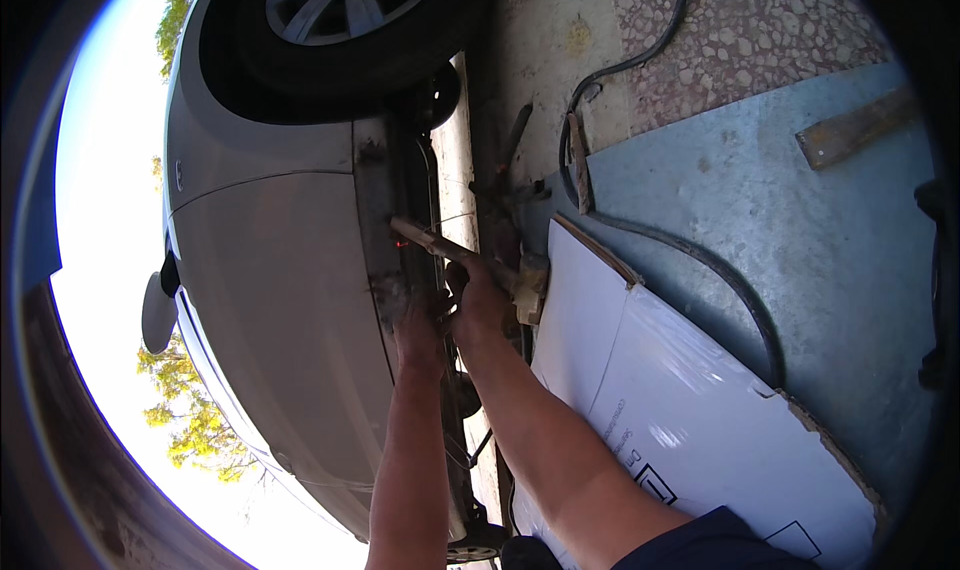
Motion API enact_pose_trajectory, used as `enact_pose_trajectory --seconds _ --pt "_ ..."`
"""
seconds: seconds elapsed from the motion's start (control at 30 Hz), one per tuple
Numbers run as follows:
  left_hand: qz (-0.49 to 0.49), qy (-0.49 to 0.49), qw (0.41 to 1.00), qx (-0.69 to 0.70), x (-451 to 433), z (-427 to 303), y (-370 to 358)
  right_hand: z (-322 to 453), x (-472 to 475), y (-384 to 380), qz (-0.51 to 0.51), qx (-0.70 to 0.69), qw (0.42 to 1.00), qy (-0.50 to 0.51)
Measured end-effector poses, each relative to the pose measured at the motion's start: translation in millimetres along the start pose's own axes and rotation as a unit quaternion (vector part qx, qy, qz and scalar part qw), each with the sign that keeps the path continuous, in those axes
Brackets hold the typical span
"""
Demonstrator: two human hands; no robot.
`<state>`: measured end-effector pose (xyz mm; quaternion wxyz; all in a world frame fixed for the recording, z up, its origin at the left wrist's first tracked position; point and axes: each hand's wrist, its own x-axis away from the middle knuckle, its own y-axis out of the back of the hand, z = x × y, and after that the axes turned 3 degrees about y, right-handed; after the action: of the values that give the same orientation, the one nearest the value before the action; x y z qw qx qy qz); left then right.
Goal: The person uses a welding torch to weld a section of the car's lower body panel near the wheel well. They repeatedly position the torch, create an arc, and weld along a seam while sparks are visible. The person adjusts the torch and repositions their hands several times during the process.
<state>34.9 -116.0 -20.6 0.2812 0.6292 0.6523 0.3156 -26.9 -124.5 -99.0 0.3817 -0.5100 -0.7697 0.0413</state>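
Note:
My left hand (420,334) is against the lower edge of the car's sill (379,217), its fingertips partly hidden. Close on its right, my right hand (480,300) grips the shaft of a worn hammer-like tool (450,249). One end of the tool lies over the sill; its blocky brown end is to the right of the hand, beside the white cardboard. A small spot on the sill (401,244) glows red near the tool's end, and faint smoke hangs above my left hand.
A car wheel (352,4) is at the top. A black cable (697,251) curves over the blue-grey sheet (817,217). Flattened white cardboard (675,367) lies at lower right, a rusty flat bar (855,129) at upper right. Dark tools lie in shadow beside the car.

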Motion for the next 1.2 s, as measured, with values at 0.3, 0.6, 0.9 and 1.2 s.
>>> enact_pose_trajectory --seconds 0.3,0.6,0.9,1.2 --pt "-0.048 0.010 0.966 -0.255 -113 -17 -51 8 10 -5 -0.013 0.096 0.994 0.050" --pt "-0.147 -0.054 0.913 -0.376 -125 -1 -51 18 25 -8 -0.006 0.144 0.988 0.047" --pt "-0.174 -0.031 0.909 -0.377 -107 -15 -67 11 13 -1 -0.004 0.176 0.983 0.060" --pt "-0.115 -0.048 0.939 -0.319 -98 -23 -61 7 18 2 -0.025 0.392 0.911 0.123"
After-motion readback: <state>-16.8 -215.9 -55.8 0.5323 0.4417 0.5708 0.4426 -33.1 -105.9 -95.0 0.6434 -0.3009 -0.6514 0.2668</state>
